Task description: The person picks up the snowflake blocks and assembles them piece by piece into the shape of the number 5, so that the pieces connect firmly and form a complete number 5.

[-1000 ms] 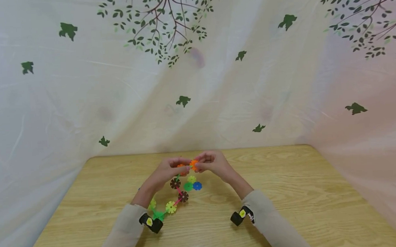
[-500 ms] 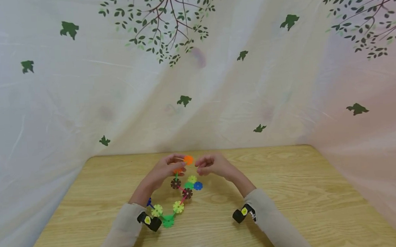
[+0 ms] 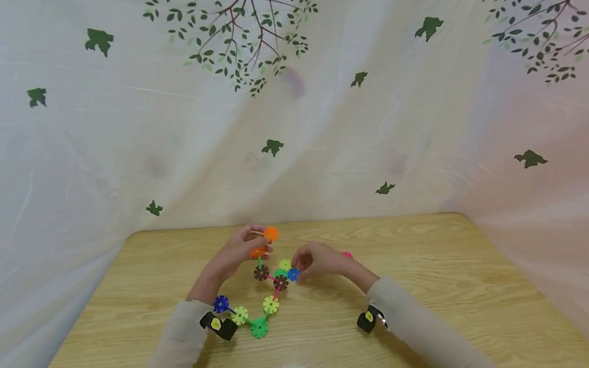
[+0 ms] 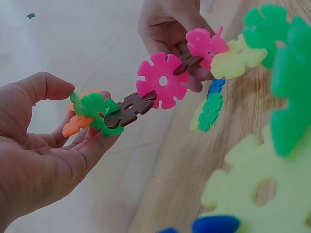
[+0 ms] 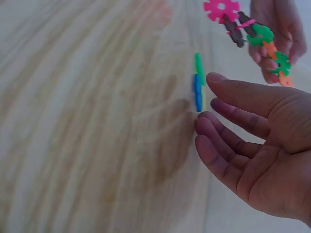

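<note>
My left hand (image 3: 235,254) pinches the upper end of a chain of slotted plastic snowflake discs (image 3: 261,272), at the green and orange discs. An orange disc (image 3: 271,233) tops it. From there the chain curves down through brown, yellow and green discs to a dark blue disc (image 3: 221,304); pink discs (image 4: 160,80) link it in the left wrist view. My right hand (image 3: 321,260) is beside the small loose group, with thumb and fingers apart and nothing between them. A blue disc (image 5: 198,92) stands just off its fingertips, with a green disc (image 5: 198,63) next to it.
A yellow disc (image 3: 285,264) lies behind the blue one. Past my right wrist a pink disc (image 3: 347,254) shows partly. The wooden table (image 3: 430,288) ends at a pale printed curtain (image 3: 323,166).
My right hand has let go of the orange disc and moved down toward the blue disc. My left hand has shifted slightly left with the chain, and its lower end has swung right.
</note>
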{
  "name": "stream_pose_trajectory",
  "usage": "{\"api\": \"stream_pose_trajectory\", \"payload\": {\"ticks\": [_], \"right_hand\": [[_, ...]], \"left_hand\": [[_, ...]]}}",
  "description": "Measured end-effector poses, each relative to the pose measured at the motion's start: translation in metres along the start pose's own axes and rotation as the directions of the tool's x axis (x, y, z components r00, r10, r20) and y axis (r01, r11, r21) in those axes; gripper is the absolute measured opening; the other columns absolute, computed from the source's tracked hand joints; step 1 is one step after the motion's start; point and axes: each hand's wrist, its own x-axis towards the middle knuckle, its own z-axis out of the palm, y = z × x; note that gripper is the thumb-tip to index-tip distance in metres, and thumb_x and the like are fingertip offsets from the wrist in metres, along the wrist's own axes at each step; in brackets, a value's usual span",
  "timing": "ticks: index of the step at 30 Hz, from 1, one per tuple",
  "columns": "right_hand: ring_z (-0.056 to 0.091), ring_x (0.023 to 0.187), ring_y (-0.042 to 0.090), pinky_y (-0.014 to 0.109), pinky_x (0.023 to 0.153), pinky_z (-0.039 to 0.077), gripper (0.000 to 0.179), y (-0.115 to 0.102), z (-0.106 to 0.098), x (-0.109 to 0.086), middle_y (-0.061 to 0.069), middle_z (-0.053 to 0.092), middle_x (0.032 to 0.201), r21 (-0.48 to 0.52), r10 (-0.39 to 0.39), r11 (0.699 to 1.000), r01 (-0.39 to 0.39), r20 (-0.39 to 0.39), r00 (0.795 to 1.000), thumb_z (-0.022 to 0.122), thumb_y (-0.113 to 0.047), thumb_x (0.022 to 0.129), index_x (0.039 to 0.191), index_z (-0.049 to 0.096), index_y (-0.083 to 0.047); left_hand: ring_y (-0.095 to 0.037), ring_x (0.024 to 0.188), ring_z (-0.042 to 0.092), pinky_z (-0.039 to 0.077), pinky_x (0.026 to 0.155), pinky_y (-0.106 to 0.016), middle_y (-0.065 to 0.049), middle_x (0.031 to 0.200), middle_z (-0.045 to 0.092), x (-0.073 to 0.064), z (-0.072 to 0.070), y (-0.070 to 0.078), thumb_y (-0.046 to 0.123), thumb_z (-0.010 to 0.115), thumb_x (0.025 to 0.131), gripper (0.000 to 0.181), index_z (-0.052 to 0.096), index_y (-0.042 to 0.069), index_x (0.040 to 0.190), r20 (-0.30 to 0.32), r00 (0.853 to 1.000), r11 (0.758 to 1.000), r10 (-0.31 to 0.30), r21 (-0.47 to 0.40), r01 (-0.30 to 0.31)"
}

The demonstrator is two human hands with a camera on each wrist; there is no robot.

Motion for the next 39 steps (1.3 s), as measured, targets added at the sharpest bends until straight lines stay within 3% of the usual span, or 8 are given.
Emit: {"api": "stream_pose_trajectory", "payload": {"ticks": [3,8,13,17,22,29,34,39], "right_hand": [[0.057,0.074,0.005,0.019,0.068,0.051,0.027,0.001,0.004,0.001,0.007,0.068,0.085,-0.024,0.013,1.0,-0.013,-0.003,1.0,0.086,-0.007,0.081,0.102,0.071,0.001],[0.054,0.073,0.008,0.02,0.066,0.049,0.026,-0.001,0.008,0.002,0.005,0.064,0.081,-0.031,0.039,0.999,-0.039,-0.017,0.999,0.085,-0.006,0.08,0.1,0.07,0.001],[0.052,0.072,0.009,0.019,0.064,0.046,0.021,-0.002,0.009,0.003,0.001,0.061,0.08,-0.044,0.058,0.997,-0.059,-0.018,0.998,0.083,-0.006,0.082,0.098,0.07,0.0],[0.053,0.073,0.008,0.018,0.065,0.047,0.018,-0.001,0.008,0.004,0.003,0.062,0.081,-0.048,0.045,0.998,-0.046,-0.009,0.999,0.082,-0.002,0.082,0.095,0.07,0.001],[0.053,0.073,0.008,0.018,0.065,0.047,0.022,-0.002,0.006,0.004,0.004,0.063,0.082,-0.041,0.044,0.998,-0.044,0.01,0.999,0.08,0.0,0.081,0.101,0.07,0.002],[0.053,0.074,0.008,0.019,0.066,0.047,0.022,0.002,0.003,0.004,0.008,0.064,0.083,-0.032,0.032,0.999,-0.032,0.012,0.999,0.082,0.0,0.078,0.095,0.069,0.002],[0.056,0.076,0.008,0.02,0.07,0.05,0.024,0.005,0.0,0.001,0.013,0.066,0.086,0.015,0.017,1.0,-0.017,0.007,1.0,0.08,0.006,0.076,0.095,0.066,0.005],[0.058,0.077,0.01,0.021,0.071,0.051,0.016,0.009,-0.003,-0.001,0.011,0.068,0.086,0.053,0.012,0.999,-0.01,-0.036,0.999,0.078,0.005,0.083,0.094,0.067,0.001]], "left_hand": [[-0.026,0.105,0.069,0.058,0.096,-0.048,-0.019,0.119,0.063,-0.001,-0.003,0.0,0.015,0.056,0.102,0.04,0.044,-0.002,0.137,0.006,1.0,1.0,-0.001,0.013,0.001],[-0.017,0.1,0.068,0.058,0.092,-0.04,-0.016,0.119,0.068,-0.002,-0.007,0.001,0.017,0.059,0.101,0.042,0.048,0.0,0.139,0.02,1.0,0.999,-0.002,0.047,0.001],[-0.017,0.1,0.069,0.056,0.091,-0.038,-0.005,0.111,0.072,-0.002,-0.01,0.001,0.018,0.063,0.1,0.041,0.053,0.003,0.137,0.03,1.0,0.997,-0.004,0.071,0.001],[-0.02,0.103,0.07,0.055,0.093,-0.04,-0.003,0.109,0.073,-0.002,-0.012,0.001,0.019,0.063,0.099,0.042,0.054,0.004,0.137,0.037,0.999,0.996,-0.001,0.093,-0.002],[-0.029,0.108,0.069,0.055,0.093,-0.042,-0.008,0.114,0.073,-0.002,-0.013,0.001,0.019,0.063,0.1,0.043,0.054,0.004,0.139,0.046,0.999,0.994,0.002,0.107,-0.007],[-0.018,0.099,0.07,0.057,0.092,-0.04,-0.026,0.129,0.064,-0.001,-0.012,0.002,0.018,0.063,0.1,0.044,0.054,0.003,0.141,0.057,0.998,0.997,-0.013,0.078,0.008],[-0.021,0.1,0.07,0.058,0.088,-0.036,-0.022,0.124,0.067,-0.002,-0.012,0.002,0.017,0.063,0.1,0.044,0.053,0.0,0.14,0.066,0.998,0.998,-0.003,0.066,-0.001],[-0.019,0.098,0.07,0.057,0.086,-0.035,-0.022,0.121,0.067,-0.002,-0.012,0.003,0.016,0.062,0.1,0.045,0.051,0.0,0.14,0.053,0.998,0.997,-0.015,0.076,0.011]]}}
